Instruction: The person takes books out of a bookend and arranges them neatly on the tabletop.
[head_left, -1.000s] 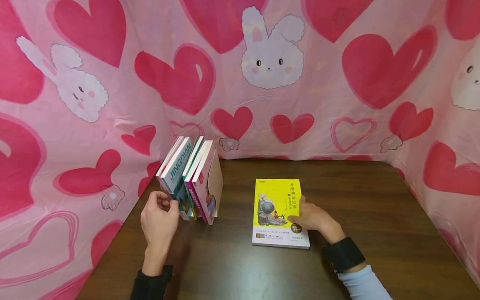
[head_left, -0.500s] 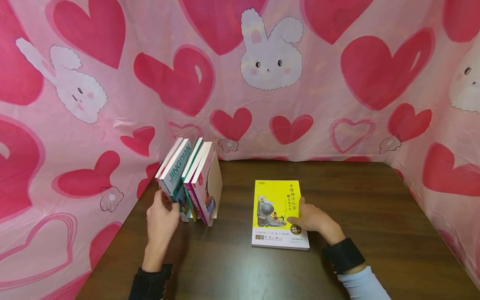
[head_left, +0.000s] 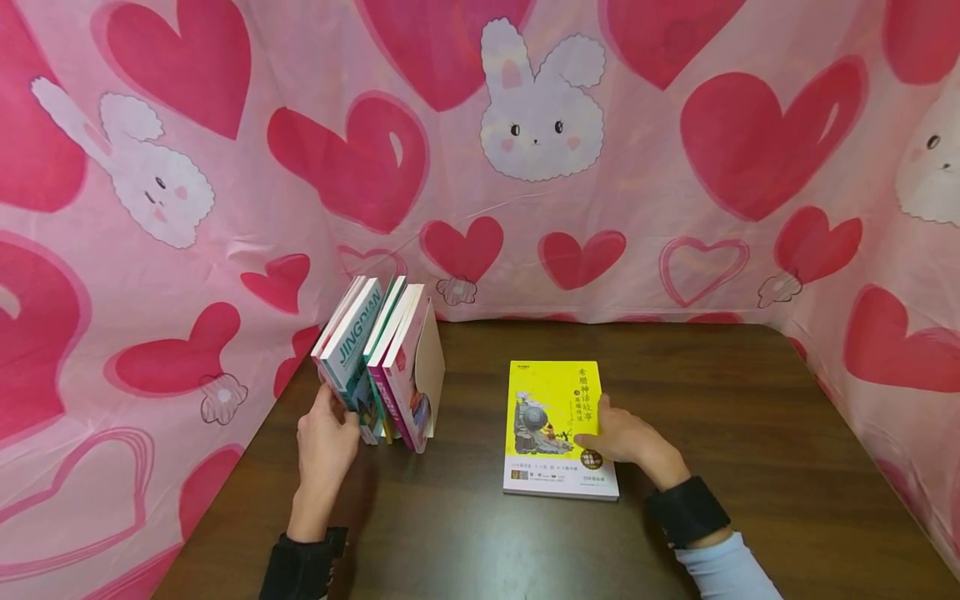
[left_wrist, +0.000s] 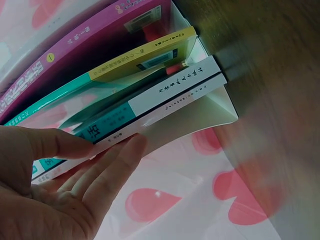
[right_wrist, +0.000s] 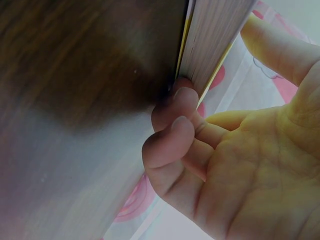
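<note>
My left hand (head_left: 326,442) is at the left end of a row of upright books. In the left wrist view its thumb lies on the spine of a teal-and-grey book (left_wrist: 150,100), and its fingers rest along the outer side of a thin pale pink book (left_wrist: 175,102), pinching the pair. A pale book holder (head_left: 433,358) stands around the row. To the right, a yellow book (head_left: 551,400) lies flat, cover up. My right hand (head_left: 633,437) grips its right edge, thumb over the cover and fingertips curled at the page edges (right_wrist: 210,40).
Also in the holder are a magenta-spined book (left_wrist: 90,45) and a green-and-yellow one (left_wrist: 120,62). The dark wooden table (head_left: 480,533) has a pink heart-and-rabbit cloth (head_left: 637,167) hanging behind it and along both sides.
My left hand has moved slightly right and closed its thumb and fingers onto the leftmost books. The right hand and the yellow book have stayed in place.
</note>
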